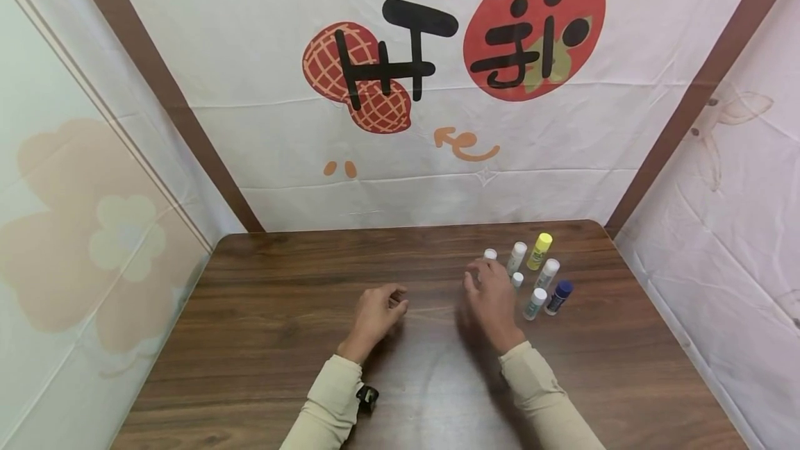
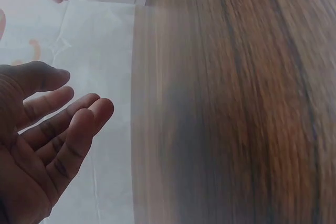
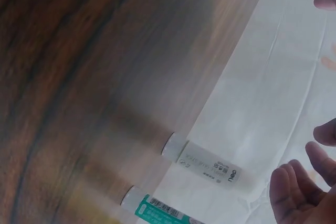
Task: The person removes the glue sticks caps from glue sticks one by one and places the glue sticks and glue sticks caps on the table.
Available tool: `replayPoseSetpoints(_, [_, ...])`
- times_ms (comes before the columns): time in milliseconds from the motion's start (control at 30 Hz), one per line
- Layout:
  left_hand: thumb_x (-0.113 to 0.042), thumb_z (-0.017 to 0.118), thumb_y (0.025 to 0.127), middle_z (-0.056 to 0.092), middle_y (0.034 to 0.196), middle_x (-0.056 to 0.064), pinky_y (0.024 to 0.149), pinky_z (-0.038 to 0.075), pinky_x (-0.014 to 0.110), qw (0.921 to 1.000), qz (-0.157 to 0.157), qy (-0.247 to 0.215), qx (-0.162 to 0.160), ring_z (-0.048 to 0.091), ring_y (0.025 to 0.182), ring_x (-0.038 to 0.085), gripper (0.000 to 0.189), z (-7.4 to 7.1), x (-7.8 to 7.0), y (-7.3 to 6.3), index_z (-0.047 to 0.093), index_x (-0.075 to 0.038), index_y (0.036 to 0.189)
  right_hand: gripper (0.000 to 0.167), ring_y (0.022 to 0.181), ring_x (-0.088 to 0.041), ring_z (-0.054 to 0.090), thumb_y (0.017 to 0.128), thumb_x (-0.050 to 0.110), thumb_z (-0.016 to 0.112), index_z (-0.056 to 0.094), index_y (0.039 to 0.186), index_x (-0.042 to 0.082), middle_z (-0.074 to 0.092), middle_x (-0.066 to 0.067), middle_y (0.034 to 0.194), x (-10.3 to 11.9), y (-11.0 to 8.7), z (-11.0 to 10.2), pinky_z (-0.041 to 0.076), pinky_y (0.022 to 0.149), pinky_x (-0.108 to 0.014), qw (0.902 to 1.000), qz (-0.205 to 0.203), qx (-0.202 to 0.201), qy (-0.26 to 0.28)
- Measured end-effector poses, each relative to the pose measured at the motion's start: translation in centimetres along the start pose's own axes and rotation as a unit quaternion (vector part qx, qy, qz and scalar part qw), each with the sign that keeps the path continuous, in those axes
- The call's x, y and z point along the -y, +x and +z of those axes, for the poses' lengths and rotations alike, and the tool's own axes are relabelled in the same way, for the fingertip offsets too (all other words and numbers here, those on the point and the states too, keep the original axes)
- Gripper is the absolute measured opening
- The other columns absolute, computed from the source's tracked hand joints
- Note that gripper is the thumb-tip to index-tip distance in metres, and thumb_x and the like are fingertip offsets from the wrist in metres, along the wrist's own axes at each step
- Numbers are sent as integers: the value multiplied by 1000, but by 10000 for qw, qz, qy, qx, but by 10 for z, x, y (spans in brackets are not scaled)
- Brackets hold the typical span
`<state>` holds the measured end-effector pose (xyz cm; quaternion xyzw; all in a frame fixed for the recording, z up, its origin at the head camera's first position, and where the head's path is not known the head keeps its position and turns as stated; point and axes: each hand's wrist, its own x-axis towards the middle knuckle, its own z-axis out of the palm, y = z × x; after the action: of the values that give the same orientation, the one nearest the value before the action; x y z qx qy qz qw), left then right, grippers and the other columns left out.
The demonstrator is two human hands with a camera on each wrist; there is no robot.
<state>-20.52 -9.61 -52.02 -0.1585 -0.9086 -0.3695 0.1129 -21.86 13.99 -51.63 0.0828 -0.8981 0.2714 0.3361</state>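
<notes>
Several glue sticks stand upright in a group at the right back of the table. Among them are a yellow glue stick (image 1: 540,251), a dark blue one (image 1: 559,297) and a white-capped one with a teal label (image 1: 535,304). My right hand (image 1: 492,297) hovers at the group's left side, fingers loosely bent, and partly covers a white glue stick (image 1: 490,254). In the right wrist view, a gap separates its fingers from the white glue stick (image 3: 207,163). Left of the group, my left hand (image 1: 373,312) hangs above the table with relaxed fingers, holding nothing.
The brown wood-grain table (image 1: 281,311) has a white printed curtain (image 1: 262,144) behind it and fabric walls at both sides. A dark wrist device (image 1: 367,398) sits at the left sleeve.
</notes>
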Motion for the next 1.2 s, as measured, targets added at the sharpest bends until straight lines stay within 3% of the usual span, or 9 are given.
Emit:
replayPoseSetpoints(267, [-6,73,82,71,89,12,63,54,24,9972,-26,-739,74,68,72,16,28,9,-7,5,68,-2,109,26,105,-37,54,77,2,73,66,102,-2,59,-20,117,-5,4,4,47,82,-48,9991,97,-411,46])
replayPoseSetpoints(467, [-4,72,83,70,91,14,64,54,24,9944,-151,-1016,233,69,74,17,28,22,-15,9,67,-1,111,33,111,-41,50,79,-2,70,62,111,-7,52,-27,124,-7,6,7,44,89,-51,9993,286,-249,-12])
replayPoseSetpoints(667, [-8,73,82,71,93,14,64,53,25,9958,-137,-873,219,69,74,17,30,33,-25,14,68,-2,110,35,113,-44,50,80,-2,69,60,113,-8,50,-29,128,-11,7,10,45,89,-53,9985,458,-70,-278])
replayPoseSetpoints(867, [-9,73,83,71,95,15,64,53,24,9961,-73,-848,248,68,72,16,29,43,-34,19,68,-2,110,27,111,-44,53,88,1,61,60,113,-7,52,-29,129,-14,7,11,47,85,-55,9977,529,-54,-430])
replayPoseSetpoints(1033, [-8,73,83,70,96,16,61,52,24,9947,-127,-994,236,66,68,13,29,46,-36,23,67,-1,111,29,111,-43,53,90,2,60,59,117,-7,51,-27,131,-16,9,11,48,84,-56,9967,694,144,-401])
replayPoseSetpoints(1200, [-9,74,83,71,95,13,60,51,23,9959,-161,-850,279,65,66,10,30,52,-36,26,68,-2,111,31,109,-42,55,92,4,58,57,121,-7,53,-27,126,-19,11,12,48,84,-54,9954,795,287,-441])
